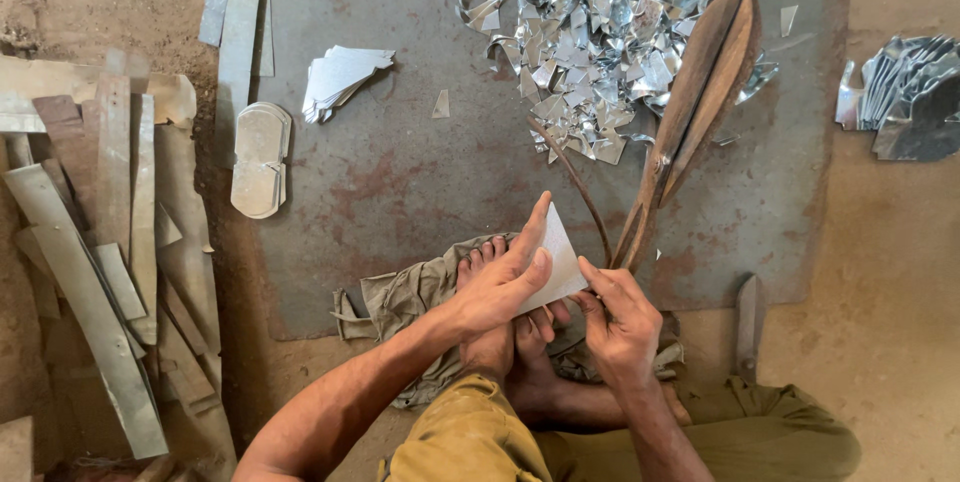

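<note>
Rusty floor plate (400,182) below; my left hand (500,287) and right hand (615,327) both pinch one metal sheet (560,262) near big shears (690,112)

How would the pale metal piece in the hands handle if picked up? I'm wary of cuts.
The metal piece looks like thin flat sheet, so probably light and slightly springy. Its pointed corner and cut edges likely bite, like the shiny offcuts heaped beyond. The left hand and right hand pinch it flat, suggesting a smooth, slippery face.
</note>
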A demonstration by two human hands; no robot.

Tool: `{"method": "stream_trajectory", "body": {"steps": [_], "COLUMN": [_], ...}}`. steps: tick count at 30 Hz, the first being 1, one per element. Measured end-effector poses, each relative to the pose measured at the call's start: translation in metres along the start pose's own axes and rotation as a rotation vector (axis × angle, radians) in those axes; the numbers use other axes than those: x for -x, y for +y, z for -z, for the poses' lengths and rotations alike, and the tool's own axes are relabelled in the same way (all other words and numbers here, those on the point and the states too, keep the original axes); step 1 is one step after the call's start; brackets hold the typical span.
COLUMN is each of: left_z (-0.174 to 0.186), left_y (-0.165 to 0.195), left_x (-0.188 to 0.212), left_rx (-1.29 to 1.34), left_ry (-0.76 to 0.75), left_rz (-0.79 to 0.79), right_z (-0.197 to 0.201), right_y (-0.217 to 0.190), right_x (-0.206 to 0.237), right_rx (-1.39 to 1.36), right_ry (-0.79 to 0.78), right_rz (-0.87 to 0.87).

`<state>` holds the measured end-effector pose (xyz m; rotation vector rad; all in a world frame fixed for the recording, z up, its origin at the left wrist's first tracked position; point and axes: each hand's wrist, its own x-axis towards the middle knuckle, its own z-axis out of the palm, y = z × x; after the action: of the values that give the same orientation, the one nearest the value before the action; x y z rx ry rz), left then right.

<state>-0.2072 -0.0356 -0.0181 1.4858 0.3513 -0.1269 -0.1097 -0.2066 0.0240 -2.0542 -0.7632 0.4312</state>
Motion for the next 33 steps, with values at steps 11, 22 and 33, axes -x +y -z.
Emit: {"method": "stream_trajectory", "body": {"steps": [11, 22, 33], "left_z": [0.005, 0.043, 0.059], "left_y": [0.052, 0.075, 0.091], "left_x": [-0.020, -0.085, -0.160], "left_rx": [0.411, 0.299, 0.203], "left_ry": [-0.045, 0.054, 0.092], "left_rz": [-0.037, -0.289, -0.472], "right_z": [0.021, 0.014, 0.012], "right_y": [-0.023, 0.012, 0.036], "right_x": [-0.028, -0.013, 0.127], "right_rx": [0.081, 0.177, -0.102], "right_ry": [0.014, 0.286, -0.008], "right_rz": [0.081, -0.101, -0.740]}}
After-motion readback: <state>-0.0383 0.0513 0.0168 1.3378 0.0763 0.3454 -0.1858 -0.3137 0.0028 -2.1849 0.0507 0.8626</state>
